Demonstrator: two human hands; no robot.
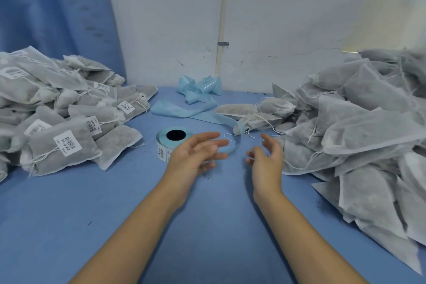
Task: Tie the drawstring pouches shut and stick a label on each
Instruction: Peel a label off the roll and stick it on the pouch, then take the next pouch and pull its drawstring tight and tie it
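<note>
A heap of grey drawstring pouches with white barcode labels (66, 143) lies at the left. A bigger heap of unlabelled grey pouches (359, 127) fills the right side. Between them stands a roll of labels (171, 139) on light blue backing. My left hand (196, 154) hovers just right of the roll, fingers stretched out and holding nothing. My right hand (267, 157) hovers beside the right heap, fingers relaxed and apart, also holding nothing. Both hands look blurred.
A spent strip of blue label backing (184, 112) trails from the roll to a crumpled bundle (199, 87) by the white wall. A few loose pouches (253, 114) lie behind my hands. The blue table (207, 226) meets the wall behind.
</note>
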